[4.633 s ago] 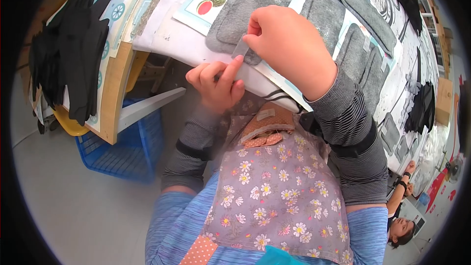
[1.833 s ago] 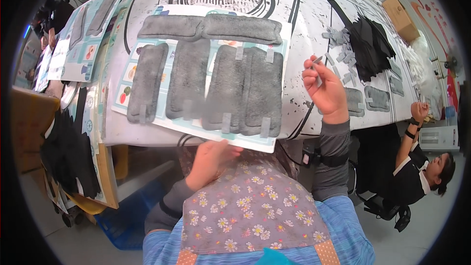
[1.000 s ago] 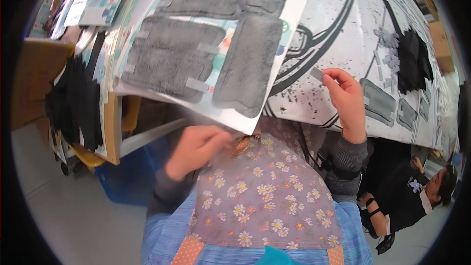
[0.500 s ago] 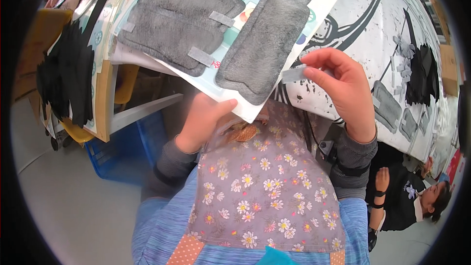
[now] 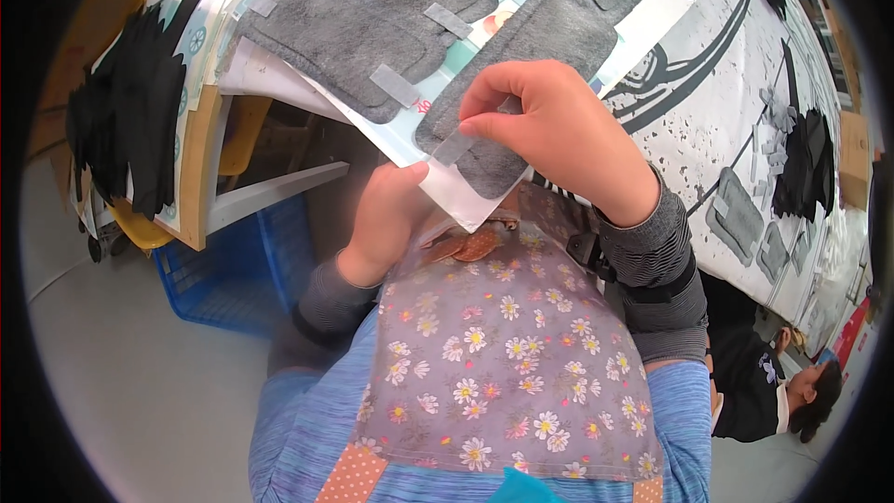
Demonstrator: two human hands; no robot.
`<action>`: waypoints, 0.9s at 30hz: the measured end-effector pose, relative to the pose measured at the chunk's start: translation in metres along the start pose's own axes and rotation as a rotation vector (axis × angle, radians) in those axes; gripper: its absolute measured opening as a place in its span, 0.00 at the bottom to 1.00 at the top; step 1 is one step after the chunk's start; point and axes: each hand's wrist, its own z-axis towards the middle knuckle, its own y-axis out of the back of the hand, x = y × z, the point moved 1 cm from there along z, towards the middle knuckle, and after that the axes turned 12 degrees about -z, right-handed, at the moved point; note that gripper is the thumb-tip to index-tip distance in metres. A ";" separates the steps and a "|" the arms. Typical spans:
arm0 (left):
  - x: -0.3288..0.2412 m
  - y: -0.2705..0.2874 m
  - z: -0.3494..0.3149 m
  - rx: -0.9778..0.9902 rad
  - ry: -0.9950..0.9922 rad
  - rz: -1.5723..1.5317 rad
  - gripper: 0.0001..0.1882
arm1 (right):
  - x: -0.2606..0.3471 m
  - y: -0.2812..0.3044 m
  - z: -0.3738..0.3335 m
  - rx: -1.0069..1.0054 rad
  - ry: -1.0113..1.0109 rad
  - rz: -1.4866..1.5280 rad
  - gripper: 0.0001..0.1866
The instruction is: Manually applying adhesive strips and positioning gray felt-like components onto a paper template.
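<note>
A white printed sheet (image 5: 454,200) lies in front of me with its near corner jutting over the table edge. My left hand (image 5: 380,224) pinches that sheet's near-left edge, thumb on top. Between its thumb and fingertips my right hand (image 5: 568,130) holds a small pale grey strip (image 5: 453,146), at the left edge of a long dark grey fuzzy pad (image 5: 573,33). The hand covers the middle of this pad. A larger grey fuzzy pad (image 5: 358,23) beside it bears several similar strips, one of them a pale strip (image 5: 395,87) at its near edge.
To the right, a white table cover (image 5: 684,140) with black drawing carries grey pieces (image 5: 738,214), loose strips and black cloth (image 5: 808,163). More black cloth (image 5: 130,130) hangs at left. A blue crate (image 5: 219,270) stands below the table. Another person (image 5: 754,382) is at lower right.
My right hand has moved left with the strip, from beside the sheet onto the long pad. The sheet has shifted slightly right. My left hand keeps hold of its edge.
</note>
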 end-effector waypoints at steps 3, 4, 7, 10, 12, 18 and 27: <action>0.001 0.003 0.001 -0.008 0.030 0.010 0.24 | -0.001 -0.003 0.001 0.013 0.012 0.022 0.07; 0.001 0.003 0.002 -0.008 0.032 0.008 0.24 | -0.001 -0.003 0.001 0.025 0.018 0.024 0.07; 0.002 0.001 0.004 0.007 0.045 0.030 0.26 | 0.002 0.001 0.002 0.045 0.019 -0.002 0.07; 0.001 -0.012 0.005 -0.018 0.004 0.037 0.29 | 0.003 0.000 0.005 0.048 0.032 -0.032 0.06; 0.000 -0.020 0.006 -0.076 -0.084 0.030 0.27 | 0.001 -0.002 0.005 0.042 0.048 -0.032 0.06; 0.002 -0.015 0.008 -0.115 -0.067 0.084 0.24 | -0.001 -0.007 0.006 -0.008 0.095 -0.069 0.05; 0.008 -0.001 0.009 -0.151 -0.024 0.241 0.25 | -0.004 -0.015 -0.001 -0.054 0.161 -0.186 0.04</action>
